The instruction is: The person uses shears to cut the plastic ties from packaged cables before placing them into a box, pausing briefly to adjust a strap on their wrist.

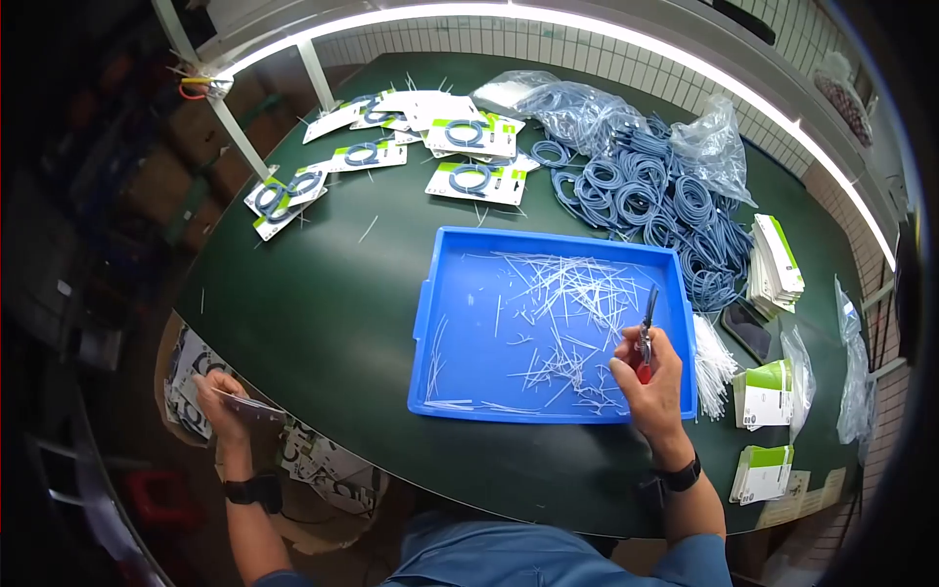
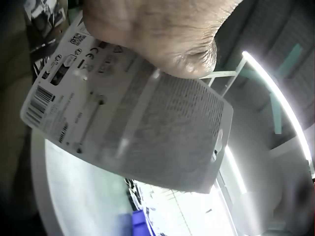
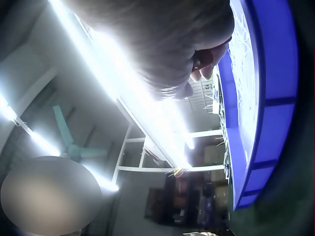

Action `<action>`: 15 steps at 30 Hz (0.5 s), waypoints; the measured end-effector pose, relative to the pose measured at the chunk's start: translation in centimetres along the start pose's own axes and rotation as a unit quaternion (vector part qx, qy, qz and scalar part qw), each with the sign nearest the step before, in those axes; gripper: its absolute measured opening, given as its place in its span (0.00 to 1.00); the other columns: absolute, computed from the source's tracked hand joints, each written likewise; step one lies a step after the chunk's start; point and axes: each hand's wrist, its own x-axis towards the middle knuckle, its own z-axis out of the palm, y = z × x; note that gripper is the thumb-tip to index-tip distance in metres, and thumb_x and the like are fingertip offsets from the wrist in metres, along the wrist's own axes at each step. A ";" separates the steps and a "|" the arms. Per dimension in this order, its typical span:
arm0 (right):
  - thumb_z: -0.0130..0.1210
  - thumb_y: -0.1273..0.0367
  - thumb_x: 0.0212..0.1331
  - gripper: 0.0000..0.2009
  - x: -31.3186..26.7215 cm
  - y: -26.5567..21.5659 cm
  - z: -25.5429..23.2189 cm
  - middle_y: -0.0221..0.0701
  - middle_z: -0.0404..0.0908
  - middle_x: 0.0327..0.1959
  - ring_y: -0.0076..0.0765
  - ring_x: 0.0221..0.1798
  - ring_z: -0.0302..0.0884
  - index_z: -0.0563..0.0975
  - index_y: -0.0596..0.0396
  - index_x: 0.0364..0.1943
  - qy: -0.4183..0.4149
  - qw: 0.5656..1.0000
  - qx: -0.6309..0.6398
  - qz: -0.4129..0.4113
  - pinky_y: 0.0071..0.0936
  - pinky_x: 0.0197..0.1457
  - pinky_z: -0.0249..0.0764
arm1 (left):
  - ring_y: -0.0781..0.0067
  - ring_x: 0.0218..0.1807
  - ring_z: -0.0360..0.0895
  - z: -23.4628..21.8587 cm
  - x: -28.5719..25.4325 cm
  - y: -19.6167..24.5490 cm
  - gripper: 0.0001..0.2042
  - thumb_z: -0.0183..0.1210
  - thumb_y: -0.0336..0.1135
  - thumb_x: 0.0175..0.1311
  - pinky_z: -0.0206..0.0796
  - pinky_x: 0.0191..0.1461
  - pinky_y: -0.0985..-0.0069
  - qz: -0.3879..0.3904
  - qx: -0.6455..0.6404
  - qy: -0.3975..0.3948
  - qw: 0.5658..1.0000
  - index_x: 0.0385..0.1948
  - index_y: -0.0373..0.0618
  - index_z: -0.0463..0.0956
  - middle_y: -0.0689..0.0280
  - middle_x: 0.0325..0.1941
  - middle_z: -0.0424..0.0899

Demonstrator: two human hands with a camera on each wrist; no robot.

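At the table's left front edge, the left hand point(image 1: 223, 403) grips a printed card point(image 1: 256, 407) above a box of similar cards. The left wrist view shows the back of this card point(image 2: 147, 118), with barcode and small print, under the left hand point(image 2: 162, 34). Over the right side of the blue tray point(image 1: 426, 323), the right hand point(image 1: 653, 383) holds red-handled cutters point(image 1: 644, 370), blades pointing up and away. White cut strips point(image 1: 577, 293) lie scattered in the tray. In the right wrist view the right hand point(image 3: 162, 44) is beside the tray's blue wall point(image 3: 275, 88).
Carded cables point(image 1: 475, 182) lie at the back left. Coiled blue-grey cables point(image 1: 636, 186) and plastic bags point(image 1: 709, 147) are heaped at the back right. White ties point(image 1: 712, 364), stacked cards point(image 1: 765, 395) and a dark pad point(image 1: 747, 331) sit right of the tray. An open box point(image 1: 333, 479) stands below the front edge.
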 end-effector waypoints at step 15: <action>0.61 0.71 0.68 0.29 -0.1 0.1 -0.9 0.28 0.78 0.34 0.21 0.35 0.78 0.69 0.66 0.71 -0.041 0.997 0.058 0.041 0.21 0.43 0.79 | 0.65 0.38 0.77 29.3 15.7 0.3 0.13 0.67 0.35 0.64 0.73 0.44 0.70 0.228 0.386 -0.345 0.825 0.45 0.41 0.76 0.61 0.39 0.78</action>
